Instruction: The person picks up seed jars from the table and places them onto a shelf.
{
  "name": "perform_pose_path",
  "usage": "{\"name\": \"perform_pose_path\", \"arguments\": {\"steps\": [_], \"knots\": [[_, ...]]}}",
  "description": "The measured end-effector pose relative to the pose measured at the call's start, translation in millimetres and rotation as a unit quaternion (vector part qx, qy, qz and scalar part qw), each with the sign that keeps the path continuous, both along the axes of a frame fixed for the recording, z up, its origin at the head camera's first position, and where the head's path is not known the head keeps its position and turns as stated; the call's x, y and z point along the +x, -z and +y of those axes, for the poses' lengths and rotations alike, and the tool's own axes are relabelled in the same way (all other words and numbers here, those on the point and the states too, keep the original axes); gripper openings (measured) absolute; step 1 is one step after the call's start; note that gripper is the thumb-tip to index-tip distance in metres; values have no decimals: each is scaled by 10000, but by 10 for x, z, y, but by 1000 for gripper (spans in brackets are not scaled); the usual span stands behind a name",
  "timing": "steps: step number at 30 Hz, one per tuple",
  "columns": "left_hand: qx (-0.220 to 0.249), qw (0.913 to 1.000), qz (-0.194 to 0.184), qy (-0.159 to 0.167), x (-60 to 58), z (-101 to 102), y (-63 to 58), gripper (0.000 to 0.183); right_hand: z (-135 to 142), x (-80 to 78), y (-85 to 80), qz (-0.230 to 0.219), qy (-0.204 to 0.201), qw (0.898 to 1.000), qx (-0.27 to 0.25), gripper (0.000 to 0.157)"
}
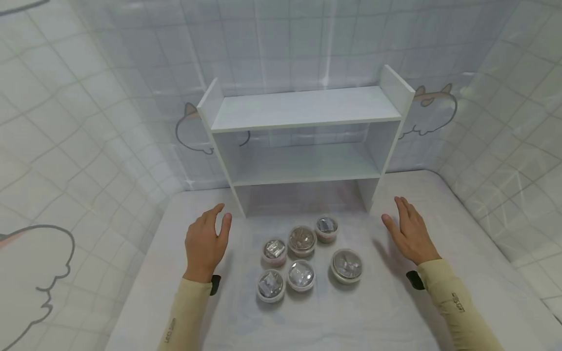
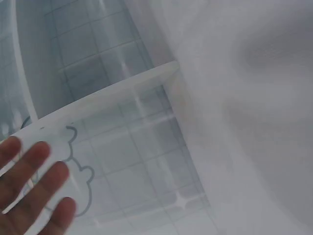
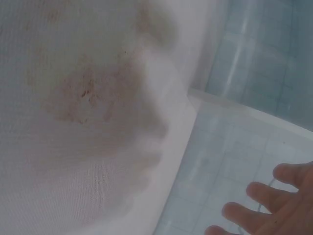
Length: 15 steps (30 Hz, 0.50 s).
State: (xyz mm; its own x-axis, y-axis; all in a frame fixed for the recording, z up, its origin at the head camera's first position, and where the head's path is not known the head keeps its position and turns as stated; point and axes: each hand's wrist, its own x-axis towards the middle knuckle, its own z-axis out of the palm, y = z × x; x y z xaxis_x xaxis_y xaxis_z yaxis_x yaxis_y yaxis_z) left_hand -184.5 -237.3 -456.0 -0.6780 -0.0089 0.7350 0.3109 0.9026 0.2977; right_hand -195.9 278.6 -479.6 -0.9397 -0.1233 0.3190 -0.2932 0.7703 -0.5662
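In the head view my left hand [image 1: 205,243] hovers left of a group of small round lidded tubs, holding nothing, thumb apart from the fingers. My right hand [image 1: 410,236] is to their right, also without anything in it, its fingers extended. Nearest the left hand are a tub with a pinkish base [image 1: 274,250] and a tub at the front left [image 1: 270,285]. A wider tub [image 1: 347,265] stands closest to the right hand. Between them are a brownish tub [image 1: 302,240], a small tub [image 1: 327,229] and a pale tub [image 1: 301,275]. Both wrist views show spread fingers.
Behind the tubs stands a white two-tier shelf [image 1: 307,108] with raised side panels. A white cloth [image 1: 316,326] covers the table. Tile-patterned sheets with cartoon outlines [image 1: 290,44] enclose the back and both sides.
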Motion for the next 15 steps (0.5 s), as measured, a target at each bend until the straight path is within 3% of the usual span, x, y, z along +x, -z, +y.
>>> {"name": "perform_pose_path", "arguments": {"steps": [3, 11, 15], "knots": [[158, 9994, 306, 22, -10, -7, -86, 39, 0, -11, 11, 108, -14, 9999, -100, 70], [421, 9975, 481, 303, -127, -19, -317, 39, -12, -16, 32, 266, 45, 9990, -357, 66], [696, 9932, 813, 449, -201, -10, -431, 35, -22, 0, 41, 213, 89, 9990, -392, 65]]}}
